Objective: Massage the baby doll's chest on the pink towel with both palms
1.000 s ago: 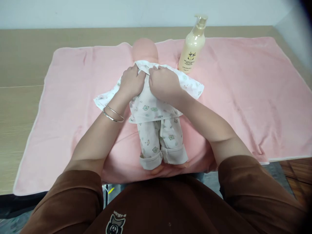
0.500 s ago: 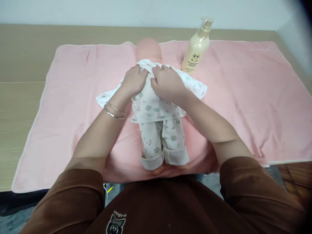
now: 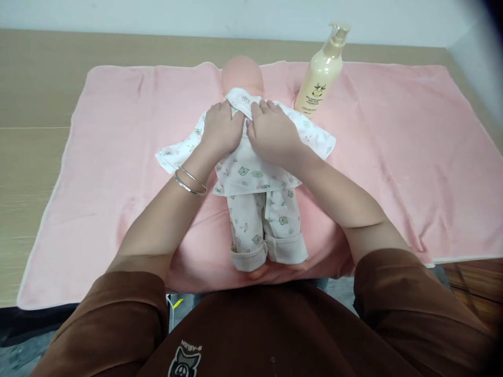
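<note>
A baby doll (image 3: 242, 75) with a bald, smooth head lies lengthwise before me, head at the far end. It wears a white printed shirt (image 3: 251, 173) with long sleeves spread to both sides, and matching trousers (image 3: 283, 217) with rolled cuffs. My left hand (image 3: 223, 128) rests flat on the upper left of the shirt, fingers pointing away from me, thumb near the middle. Beside it, my right hand (image 3: 273, 131) lies on the upper right of the shirt, its fingers stretched toward the collar. Neither palm shows.
Under the doll a pink blanket (image 3: 393, 157) covers much of the wooden table (image 3: 35, 173). A pale yellow pump bottle (image 3: 320, 73) with a cow picture stands beyond the doll's right sleeve. A white wall (image 3: 196, 18) rises behind the table.
Both hands stay on the upper part of the shirt and have shifted only very slightly. The whole view has moved a little; the doll and the bottle otherwise look the same.
</note>
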Demonstrator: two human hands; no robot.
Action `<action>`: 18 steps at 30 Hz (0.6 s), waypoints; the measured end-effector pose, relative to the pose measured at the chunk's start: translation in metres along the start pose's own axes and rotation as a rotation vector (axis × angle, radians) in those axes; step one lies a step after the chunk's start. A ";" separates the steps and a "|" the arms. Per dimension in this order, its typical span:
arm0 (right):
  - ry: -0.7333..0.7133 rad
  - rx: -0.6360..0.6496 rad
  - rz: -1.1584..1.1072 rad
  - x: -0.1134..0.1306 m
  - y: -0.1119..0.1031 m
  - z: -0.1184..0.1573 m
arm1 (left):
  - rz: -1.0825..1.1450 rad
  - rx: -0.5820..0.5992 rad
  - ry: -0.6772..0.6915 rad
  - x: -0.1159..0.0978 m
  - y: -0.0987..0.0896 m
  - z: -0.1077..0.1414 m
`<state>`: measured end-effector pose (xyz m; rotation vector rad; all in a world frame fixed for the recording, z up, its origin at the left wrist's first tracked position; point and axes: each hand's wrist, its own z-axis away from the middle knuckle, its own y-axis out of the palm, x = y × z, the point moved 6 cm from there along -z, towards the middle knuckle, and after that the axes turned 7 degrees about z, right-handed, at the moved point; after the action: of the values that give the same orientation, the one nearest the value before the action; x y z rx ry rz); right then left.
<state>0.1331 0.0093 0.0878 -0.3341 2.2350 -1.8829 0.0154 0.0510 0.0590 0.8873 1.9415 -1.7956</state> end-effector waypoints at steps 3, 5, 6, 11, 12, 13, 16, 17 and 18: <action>-0.045 0.017 -0.029 0.002 -0.004 0.002 | 0.002 -0.097 -0.065 -0.006 -0.006 0.006; -0.039 0.022 -0.114 -0.013 0.001 -0.009 | 0.001 -0.097 -0.038 -0.020 -0.003 0.019; -0.025 0.026 -0.163 -0.023 0.005 -0.017 | 0.008 -0.089 -0.026 -0.027 -0.001 0.027; 0.072 0.051 -0.193 -0.046 0.018 -0.034 | 0.025 -0.068 0.026 -0.034 0.003 0.033; 0.069 0.046 -0.162 -0.041 0.017 -0.030 | 0.017 -0.073 0.019 -0.030 0.002 0.027; 0.063 0.040 -0.129 -0.033 0.015 -0.025 | 0.006 -0.084 0.008 -0.025 0.000 0.021; 0.021 0.033 -0.059 -0.005 0.009 -0.005 | -0.008 -0.138 -0.025 -0.011 -0.005 0.007; 0.014 0.032 -0.048 0.002 0.007 0.000 | 0.002 -0.153 -0.030 -0.009 -0.007 0.005; 0.010 0.028 -0.046 0.007 0.006 0.004 | 0.016 -0.160 -0.035 -0.008 -0.008 0.005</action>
<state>0.1275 0.0048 0.0815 -0.3753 2.2235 -1.9409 0.0154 0.0445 0.0689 0.8107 2.0174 -1.6097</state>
